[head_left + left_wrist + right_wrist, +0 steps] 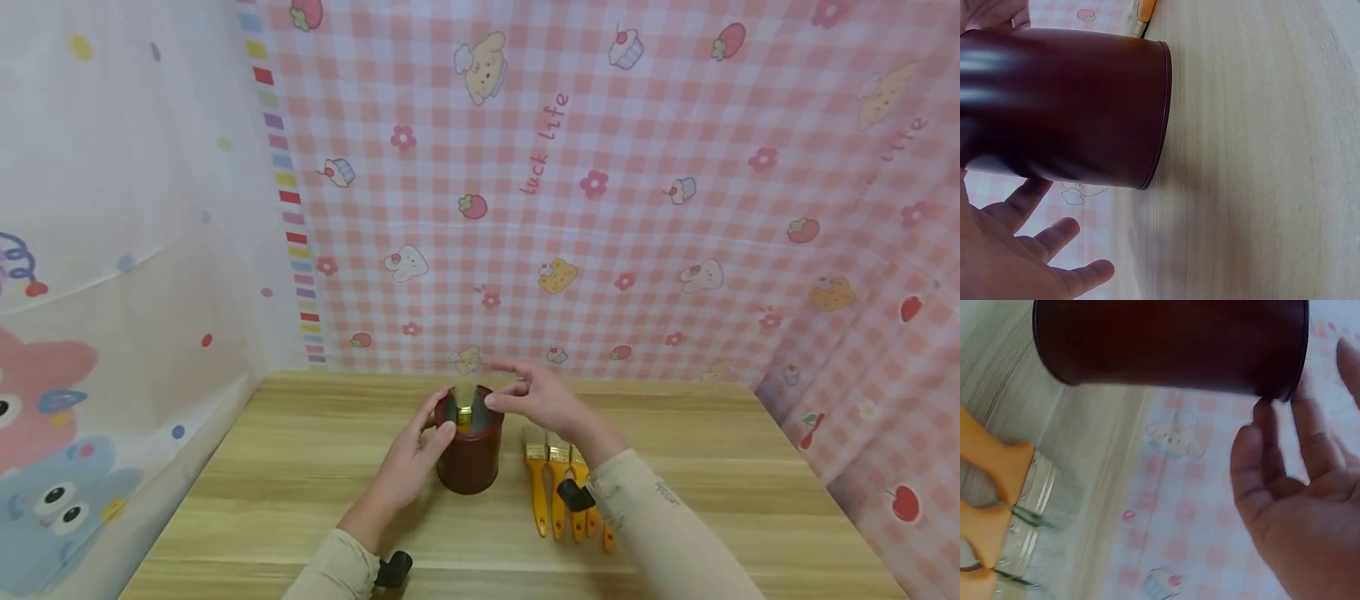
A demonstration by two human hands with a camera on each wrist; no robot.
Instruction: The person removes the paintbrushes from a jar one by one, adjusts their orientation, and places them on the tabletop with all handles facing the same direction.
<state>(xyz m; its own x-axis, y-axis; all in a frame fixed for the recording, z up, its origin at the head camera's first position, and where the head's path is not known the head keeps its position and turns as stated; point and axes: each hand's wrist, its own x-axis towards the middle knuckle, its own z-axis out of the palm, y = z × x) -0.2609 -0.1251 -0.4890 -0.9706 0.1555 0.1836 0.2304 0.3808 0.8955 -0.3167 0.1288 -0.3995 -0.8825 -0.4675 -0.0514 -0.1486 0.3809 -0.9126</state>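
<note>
A dark reddish-brown cylindrical cup (pixel 468 462) stands upright on the wooden table. Inside it is a paintbrush (pixel 465 415), its pale bristles and brass-coloured ferrule showing and its handle mostly hidden by the cup. My left hand (pixel 408 458) holds the cup from the left, thumb at the near rim and fingers round the far side; the other fingers of this left hand (pixel 1016 256) spread loosely in the left wrist view. At the right of the rim is my right hand (pixel 543 404), fingers loosely extended, gripping nothing. Right of the cup lie several paintbrushes (pixel 558 483) with orange handles.
The row of paintbrushes lies partly under my right forearm, handles toward me. A pink checked cloth (pixel 600 233) hangs behind the wooden table (pixel 337 450), and a white patterned cloth (pixel 187 275) hangs at the left.
</note>
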